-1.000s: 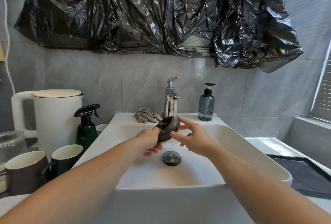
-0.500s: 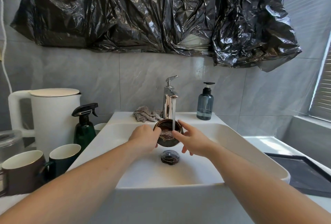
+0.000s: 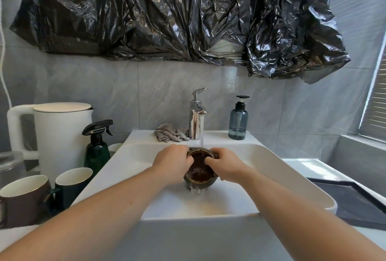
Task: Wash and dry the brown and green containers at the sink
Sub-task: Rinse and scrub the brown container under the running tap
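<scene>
1. The small dark bowl [image 3: 200,172] — brown inside, with a greenish-dark glazed outside — is held over the white sink [image 3: 271,168] basin, right under the running stream from the chrome faucet [image 3: 196,114]; water spills off its underside.
2. The left hand [image 3: 172,162] clasps the bowl's left wall. The right hand [image 3: 224,164] grips the right rim with its fingers [image 3: 208,159] curled over the edge and into the bowl, apparently rubbing the inner wall, though the water blurs the contact.
3. The step in hand looks like the rinse and scrub of this first container; drying has not begun.
4. Next, I judge, the bowl must be tipped to empty it and turned so the outside gets the stream too — a firm two-handed hold, since wet glaze is slippery.
5. A crumpled cloth [image 3: 169,135] lies on the ledge just left of the faucet, handy for drying.
6. On the counter to the left stand a brown mug [image 3: 23,202] and a green mug [image 3: 72,185], side by side — probably still to be washed.
</scene>
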